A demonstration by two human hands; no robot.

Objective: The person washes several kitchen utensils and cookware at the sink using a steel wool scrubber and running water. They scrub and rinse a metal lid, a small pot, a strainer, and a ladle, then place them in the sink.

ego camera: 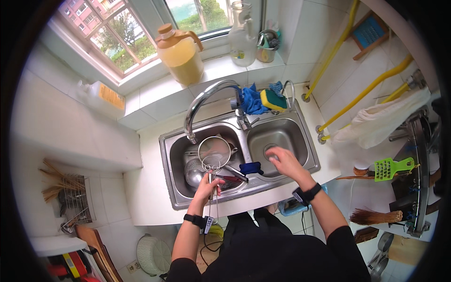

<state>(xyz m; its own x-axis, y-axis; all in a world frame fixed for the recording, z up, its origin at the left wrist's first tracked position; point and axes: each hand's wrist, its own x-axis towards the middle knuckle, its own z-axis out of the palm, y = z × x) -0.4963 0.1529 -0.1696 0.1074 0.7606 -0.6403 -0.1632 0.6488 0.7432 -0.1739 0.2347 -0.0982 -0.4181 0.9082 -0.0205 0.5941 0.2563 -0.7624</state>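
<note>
My left hand [207, 188] grips the metal handles of a round fine-mesh strainer [214, 149] and a looped wire utensil [211, 163], held over the left sink basin [178, 165]. Beneath them in that basin lie a perforated skimmer [192, 165], a steel ladle [193, 179] and other utensils, partly hidden by the strainer. My right hand [283, 160] is over the right basin [285, 130], its blurred fingertips near the drain [270, 147]; whether they hold anything is unclear. Between the hands, a dark blue scrubber [251, 168] rests on the sink divider.
A curved chrome faucet [208, 93] arches over the left basin. Behind the right basin sit a blue cloth [253, 100] and a yellow-green sponge [273, 100]. A jug of yellow liquid [181, 58] and a glass pitcher [243, 42] stand on the sill. Yellow pipes [366, 95] run along the right wall.
</note>
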